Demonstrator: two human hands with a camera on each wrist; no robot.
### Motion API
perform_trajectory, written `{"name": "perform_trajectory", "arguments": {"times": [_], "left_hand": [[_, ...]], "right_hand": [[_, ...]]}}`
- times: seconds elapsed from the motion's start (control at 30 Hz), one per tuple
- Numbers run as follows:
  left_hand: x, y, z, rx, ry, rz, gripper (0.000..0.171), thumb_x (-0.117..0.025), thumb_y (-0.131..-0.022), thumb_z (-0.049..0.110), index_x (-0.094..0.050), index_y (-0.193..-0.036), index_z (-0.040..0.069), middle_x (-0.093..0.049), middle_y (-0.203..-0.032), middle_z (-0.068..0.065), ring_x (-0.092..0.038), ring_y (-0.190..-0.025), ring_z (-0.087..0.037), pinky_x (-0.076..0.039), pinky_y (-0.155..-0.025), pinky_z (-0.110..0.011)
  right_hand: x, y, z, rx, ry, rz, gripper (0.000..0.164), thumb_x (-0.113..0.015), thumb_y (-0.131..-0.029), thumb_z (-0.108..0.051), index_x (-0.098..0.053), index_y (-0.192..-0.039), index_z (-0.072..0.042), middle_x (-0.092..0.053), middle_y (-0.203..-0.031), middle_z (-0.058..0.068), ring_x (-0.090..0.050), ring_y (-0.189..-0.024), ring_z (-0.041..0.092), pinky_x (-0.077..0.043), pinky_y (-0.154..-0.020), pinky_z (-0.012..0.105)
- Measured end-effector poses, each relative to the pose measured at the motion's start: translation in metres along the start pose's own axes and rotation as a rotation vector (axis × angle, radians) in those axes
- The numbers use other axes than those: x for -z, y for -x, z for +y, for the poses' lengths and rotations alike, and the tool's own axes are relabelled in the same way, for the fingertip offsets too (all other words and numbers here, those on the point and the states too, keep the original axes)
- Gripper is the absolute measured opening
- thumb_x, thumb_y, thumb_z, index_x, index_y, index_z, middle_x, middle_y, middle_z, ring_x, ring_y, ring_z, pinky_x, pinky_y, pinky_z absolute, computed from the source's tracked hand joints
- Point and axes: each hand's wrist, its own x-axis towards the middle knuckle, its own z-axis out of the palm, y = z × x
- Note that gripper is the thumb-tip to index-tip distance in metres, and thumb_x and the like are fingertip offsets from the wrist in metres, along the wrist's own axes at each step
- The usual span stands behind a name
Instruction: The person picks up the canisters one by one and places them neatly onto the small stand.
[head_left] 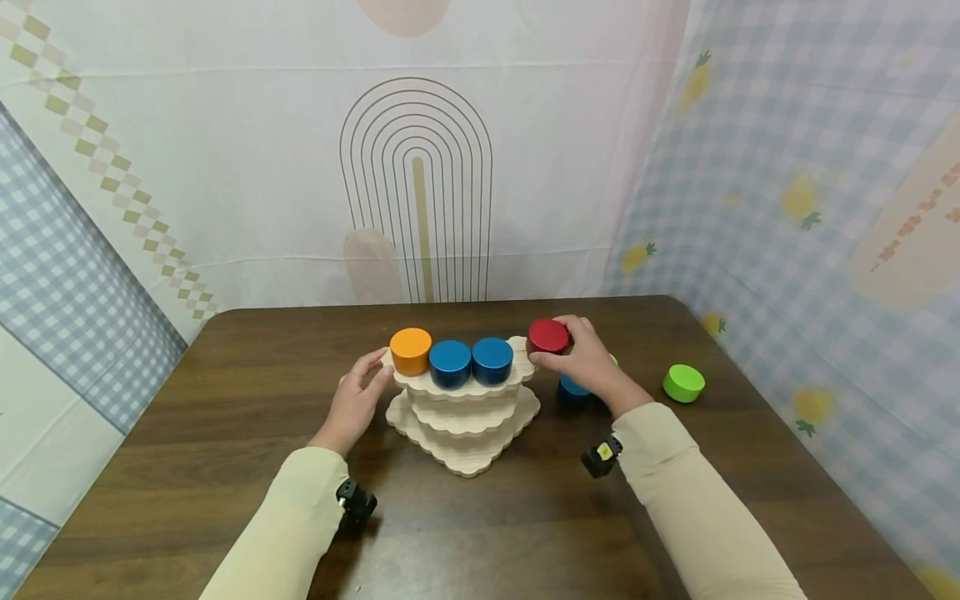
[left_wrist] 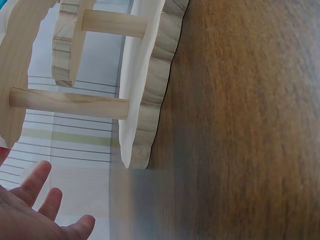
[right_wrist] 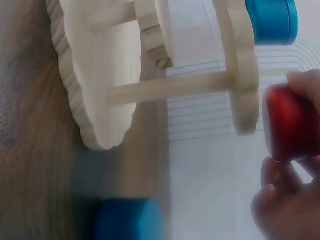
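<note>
A pale wooden tiered stand [head_left: 465,454] with scalloped shelves sits on the table. Along its top shelf stand an orange round tin [head_left: 410,352] and two blue round tins [head_left: 450,364]. At the shelf's left end, my left hand [head_left: 355,402] holds the edge between thumb and forefinger; the other fingers [left_wrist: 50,205] spread loosely below. My right hand [head_left: 587,360] grips a red round tin [head_left: 547,336] by its side, at the shelf's right end. The right wrist view shows a gap between the red tin [right_wrist: 292,122] and the shelf edge.
Below my right forearm, another blue tin [head_left: 573,390] stands on the brown table [head_left: 480,542], with a bit of green behind it. Farther right is a lime-green tin [head_left: 683,383]. Patterned cloth [head_left: 285,167] hangs behind the table and along its sides.
</note>
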Motion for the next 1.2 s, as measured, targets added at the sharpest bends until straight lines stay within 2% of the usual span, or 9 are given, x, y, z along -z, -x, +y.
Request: {"name": "perform_trajectory", "arguments": {"times": [0.53, 0.83, 1.2], "left_hand": [[-0.002, 0.000, 0.003, -0.016, -0.004, 0.013, 0.052, -0.046, -0.101, 0.042, -0.040, -0.146, 0.015, -0.042, -0.146, -0.018, -0.024, -0.138, -0.036, -0.019, -0.110, -0.061], [-0.001, 0.001, 0.003, -0.035, -0.010, 0.025, 0.051, -0.046, -0.102, 0.038, -0.040, -0.145, 0.012, -0.043, -0.145, -0.020, -0.025, -0.138, -0.039, -0.019, -0.110, -0.061], [-0.002, 0.002, 0.003, -0.021, -0.007, 0.029, 0.051, -0.044, -0.102, 0.039, -0.039, -0.146, 0.013, -0.042, -0.145, -0.020, -0.026, -0.138, -0.038, -0.020, -0.110, -0.061]], "right_hand": [[-0.008, -0.010, -0.008, -0.018, -0.008, -0.105, 0.063, -0.072, -0.084, -0.025, -0.044, -0.135, 0.000, -0.042, -0.132, 0.020, -0.045, -0.117, 0.035, -0.047, -0.094, 0.048], [-0.008, -0.012, -0.007, -0.008, 0.002, -0.137, 0.064, -0.072, -0.083, -0.027, -0.046, -0.135, -0.001, -0.044, -0.131, 0.020, -0.047, -0.114, 0.034, -0.047, -0.093, 0.047], [-0.009, -0.010, -0.008, 0.025, -0.033, -0.167, 0.064, -0.074, -0.083, -0.023, -0.046, -0.136, -0.001, -0.044, -0.132, 0.020, -0.045, -0.116, 0.034, -0.046, -0.094, 0.046]]}}
